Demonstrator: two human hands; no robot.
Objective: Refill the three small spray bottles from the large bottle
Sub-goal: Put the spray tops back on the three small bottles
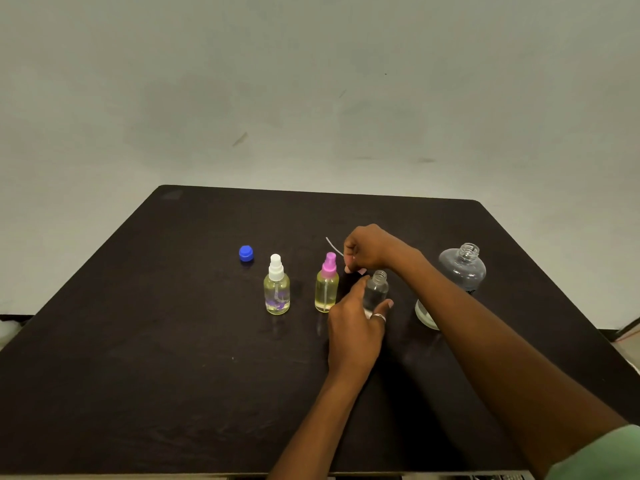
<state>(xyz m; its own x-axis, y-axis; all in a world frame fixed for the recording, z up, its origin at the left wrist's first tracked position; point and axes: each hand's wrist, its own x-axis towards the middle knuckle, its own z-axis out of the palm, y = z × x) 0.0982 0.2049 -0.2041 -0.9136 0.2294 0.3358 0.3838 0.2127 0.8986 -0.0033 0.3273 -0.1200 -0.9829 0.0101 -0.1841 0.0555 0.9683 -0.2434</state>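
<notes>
Three small bottles stand in a row on the black table [138,341]. The white-capped spray bottle [277,289] and the pink-capped spray bottle [326,285] hold yellowish liquid. The third small bottle [376,289] is clear with an uncapped threaded neck, and my left hand [353,327] is wrapped around its body. My right hand [369,249] hovers just above and behind it, pinching a spray head whose thin dip tube [333,244] sticks out to the upper left. The large clear bottle [460,271] stands uncapped at the right, partly hidden by my right forearm.
A blue cap [246,253] lies on the table left of the small bottles. A plain grey wall rises behind the table's far edge. A green sleeve [595,455] covers my right upper arm at the bottom right.
</notes>
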